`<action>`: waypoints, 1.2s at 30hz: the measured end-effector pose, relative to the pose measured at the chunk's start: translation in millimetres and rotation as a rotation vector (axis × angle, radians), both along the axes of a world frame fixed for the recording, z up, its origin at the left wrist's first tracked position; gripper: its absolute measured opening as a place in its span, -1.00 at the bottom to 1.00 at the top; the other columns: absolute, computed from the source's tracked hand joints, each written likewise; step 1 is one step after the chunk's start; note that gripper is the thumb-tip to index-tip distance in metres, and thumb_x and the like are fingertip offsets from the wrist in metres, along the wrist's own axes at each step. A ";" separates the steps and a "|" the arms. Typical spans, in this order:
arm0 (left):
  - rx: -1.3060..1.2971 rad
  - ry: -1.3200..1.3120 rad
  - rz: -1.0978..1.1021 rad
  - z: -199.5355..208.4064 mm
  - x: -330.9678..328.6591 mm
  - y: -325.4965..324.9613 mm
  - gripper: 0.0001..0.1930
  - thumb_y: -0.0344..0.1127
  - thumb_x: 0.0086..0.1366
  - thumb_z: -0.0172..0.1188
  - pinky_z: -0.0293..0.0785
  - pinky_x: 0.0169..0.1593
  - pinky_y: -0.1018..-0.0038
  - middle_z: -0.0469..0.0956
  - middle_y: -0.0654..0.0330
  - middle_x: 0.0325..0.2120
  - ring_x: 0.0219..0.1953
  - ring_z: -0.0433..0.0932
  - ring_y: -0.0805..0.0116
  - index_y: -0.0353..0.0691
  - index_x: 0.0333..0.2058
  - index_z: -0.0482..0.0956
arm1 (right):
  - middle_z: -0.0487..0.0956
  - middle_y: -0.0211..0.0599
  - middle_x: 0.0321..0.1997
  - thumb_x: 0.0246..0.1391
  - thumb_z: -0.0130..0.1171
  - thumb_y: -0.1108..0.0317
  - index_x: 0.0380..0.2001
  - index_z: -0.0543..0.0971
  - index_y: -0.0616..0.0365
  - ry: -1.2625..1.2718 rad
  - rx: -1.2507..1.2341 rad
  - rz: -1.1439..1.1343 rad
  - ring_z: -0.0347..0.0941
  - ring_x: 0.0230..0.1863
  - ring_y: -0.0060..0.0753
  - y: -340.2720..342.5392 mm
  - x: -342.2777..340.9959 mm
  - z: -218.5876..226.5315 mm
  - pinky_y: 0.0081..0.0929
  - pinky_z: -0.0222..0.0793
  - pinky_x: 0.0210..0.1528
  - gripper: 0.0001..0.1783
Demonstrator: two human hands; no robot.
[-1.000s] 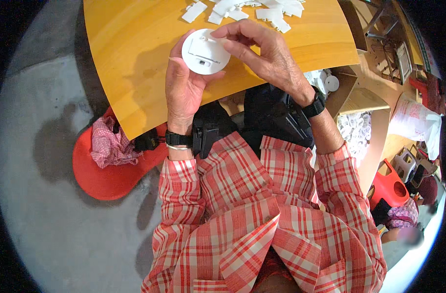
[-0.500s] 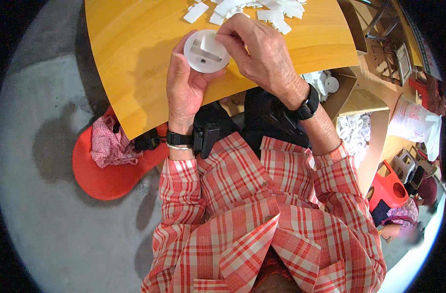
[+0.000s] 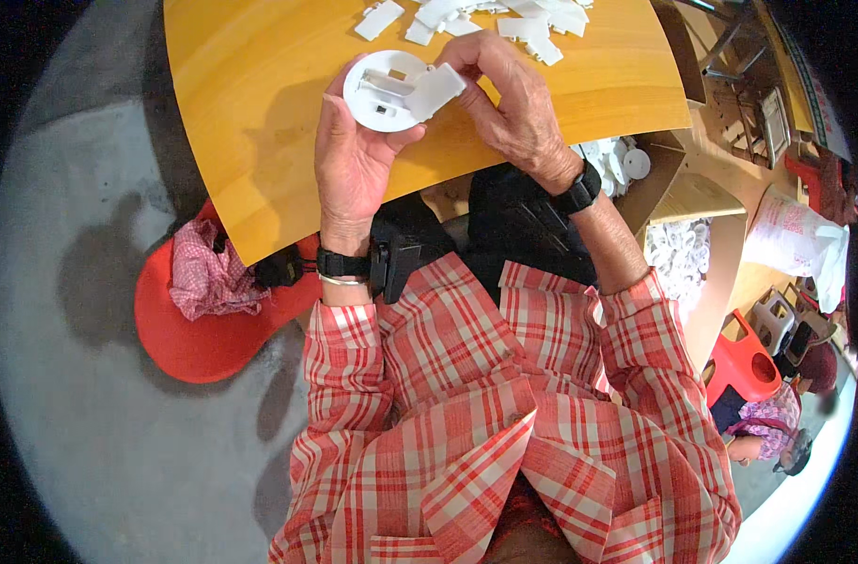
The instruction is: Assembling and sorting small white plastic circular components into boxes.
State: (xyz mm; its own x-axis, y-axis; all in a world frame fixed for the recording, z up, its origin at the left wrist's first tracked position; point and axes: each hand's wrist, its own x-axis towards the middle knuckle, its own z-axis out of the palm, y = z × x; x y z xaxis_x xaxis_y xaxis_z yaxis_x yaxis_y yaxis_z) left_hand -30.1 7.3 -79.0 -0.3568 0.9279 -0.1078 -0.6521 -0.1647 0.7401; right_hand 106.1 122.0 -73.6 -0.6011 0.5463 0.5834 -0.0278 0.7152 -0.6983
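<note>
Above the near part of the table, my left hand (image 3: 352,169) grips a round white plastic housing (image 3: 363,101) by its edge, fingers underneath. The housing's face has a rectangular slot and a small dark square hole. A flat white rectangular cover (image 3: 435,91) stands tilted across the housing's right side, one end at the slot. My right hand (image 3: 515,108) has its fingers curled at the cover's outer end and seems to pinch it; the fingertips are partly hidden. Farther off on the table lies a pile of similar white covers (image 3: 542,21).
The yellow wooden table (image 3: 269,132) ends just before my lap. To the right, cardboard boxes hold white round parts (image 3: 619,167) and white ring-like pieces (image 3: 678,254). A red chair (image 3: 199,348) with a pink cloth (image 3: 213,277) stands left. A red stool (image 3: 744,362) and another person (image 3: 772,418) are far right.
The white cover, earlier over the slot, now sticks out tilted to the right. My left hand has shifted the housing slightly left and up. My right hand has moved a little right.
</note>
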 end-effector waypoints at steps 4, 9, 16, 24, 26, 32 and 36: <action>0.010 -0.026 0.013 -5.0 -1.9 1.6 -0.46 0.02 0.28 -0.17 0.55 -0.17 0.29 0.28 0.05 -0.01 -0.02 0.39 0.17 -0.23 0.10 0.11 | 0.47 -0.10 -0.36 -0.04 0.01 0.51 -0.25 0.39 0.21 -0.095 -0.240 0.023 0.42 -0.29 -0.09 -7.1 3.6 -3.9 -0.38 0.35 -0.28 -0.78; -0.004 -0.045 0.030 -3.8 -1.8 1.6 -0.47 0.01 0.29 -0.18 0.55 -0.17 0.29 0.28 0.05 -0.01 -0.01 0.38 0.17 -0.22 0.11 0.11 | 0.49 -0.13 -0.33 0.01 -0.02 0.49 -0.09 0.37 0.16 -0.115 -0.341 0.072 0.45 -0.30 -0.17 -8.3 8.5 3.6 -0.41 0.37 -0.28 -0.67; -0.008 -0.032 0.025 -6.2 -3.5 0.5 -0.46 0.02 0.29 -0.19 0.54 -0.16 0.30 0.29 0.06 -0.01 -0.02 0.38 0.18 -0.22 0.11 0.11 | 0.49 -0.31 -0.42 0.00 0.12 0.33 -0.16 0.41 0.20 -0.143 -0.433 0.148 0.42 -0.42 -0.48 -1.9 15.1 9.8 -0.52 0.36 -0.32 -0.67; 0.009 -0.032 0.003 -2.7 -0.3 -0.2 -0.44 0.04 0.27 -0.17 0.51 -0.13 0.26 0.25 0.07 0.02 0.02 0.34 0.17 -0.18 0.13 0.09 | 0.45 -0.32 -0.53 -0.05 0.14 0.35 -0.32 0.47 0.15 -0.244 -0.263 0.065 0.40 -0.48 -0.38 0.3 10.8 16.0 -0.47 0.32 -0.41 -0.81; 0.020 -0.046 0.018 1.3 2.3 0.8 -0.44 0.03 0.27 -0.15 0.48 -0.10 0.23 0.22 0.08 0.05 0.04 0.30 0.14 -0.14 0.15 0.07 | 0.46 -0.26 -0.52 -0.11 0.15 0.38 -0.37 0.47 0.13 -0.216 0.101 0.033 0.42 -0.46 -0.27 4.9 13.1 13.0 -0.43 0.32 -0.43 -0.83; 0.059 -0.006 -0.015 -1.5 0.4 -0.4 -0.44 0.01 0.26 -0.12 0.46 -0.10 0.24 0.21 0.09 0.05 0.04 0.30 0.13 -0.13 0.15 0.06 | 0.47 -0.44 -0.44 -0.09 0.18 0.40 -0.44 0.52 0.13 -0.227 -0.011 -0.052 0.36 -0.37 -0.46 5.5 14.6 35.3 -0.50 0.29 -0.31 -0.90; 0.040 0.016 -0.022 -0.1 0.1 0.0 -0.44 0.01 0.26 -0.11 0.46 -0.10 0.23 0.21 0.10 0.05 0.04 0.30 0.14 -0.12 0.14 0.07 | 0.48 -0.44 -0.42 -0.08 0.18 0.41 -0.46 0.52 0.13 -0.308 -0.076 -0.109 0.37 -0.37 -0.52 3.9 13.6 40.1 -0.56 0.29 -0.29 -0.93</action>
